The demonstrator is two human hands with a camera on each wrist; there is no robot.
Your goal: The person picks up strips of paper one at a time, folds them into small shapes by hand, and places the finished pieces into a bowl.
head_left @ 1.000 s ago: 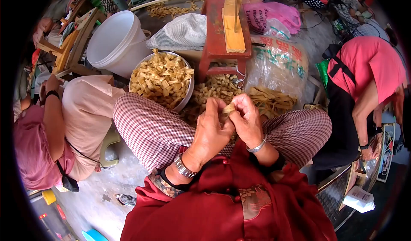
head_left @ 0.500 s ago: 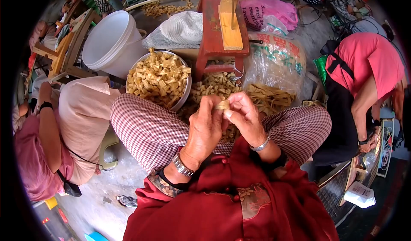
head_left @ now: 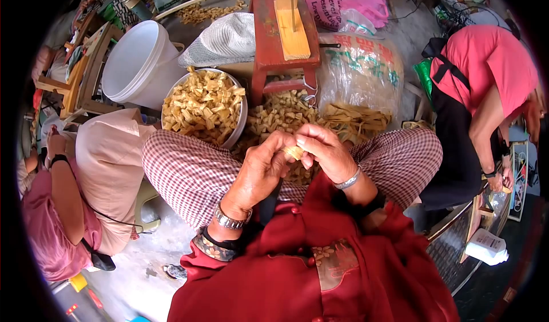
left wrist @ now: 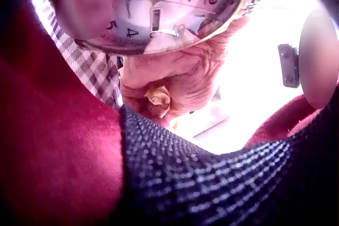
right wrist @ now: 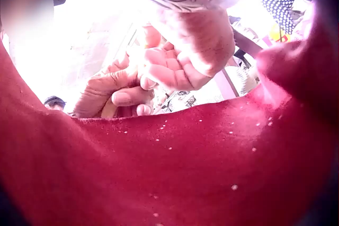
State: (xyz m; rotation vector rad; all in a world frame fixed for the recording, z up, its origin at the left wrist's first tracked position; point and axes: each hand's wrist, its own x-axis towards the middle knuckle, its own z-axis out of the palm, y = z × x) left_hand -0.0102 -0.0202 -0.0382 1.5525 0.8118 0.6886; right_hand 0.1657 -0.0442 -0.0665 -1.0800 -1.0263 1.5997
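Over the lap, a small folded tan strip (head_left: 294, 152) is held between both hands in the head view. My left hand (head_left: 258, 165) pinches it from the left between thumb and fingers. From the other side my right hand (head_left: 330, 155) has its thumb and bent forefinger at the strip's upper edge. In the left wrist view, the strip's crumpled end (left wrist: 159, 99) pokes out of the left hand's curled fingers. The right wrist view is partly washed out, with the hands meeting and sleeve cloth across the lower half. Below lies a heap of similar folded tan pieces (head_left: 280, 115).
A round bowl (head_left: 243, 119) piled with folded pieces stands by the left knee, a white bucket (head_left: 134, 65) behind it. Ahead is a red bench (head_left: 267, 42) carrying a wooden block (head_left: 293, 33). Flat strips (head_left: 357, 122) lie beside a plastic sack (head_left: 366, 70). People sit either side.
The strip has been turned between the fingers, and the right hand's grip has shifted over its top. Both hands have come slightly lower while the head view has swung a little.
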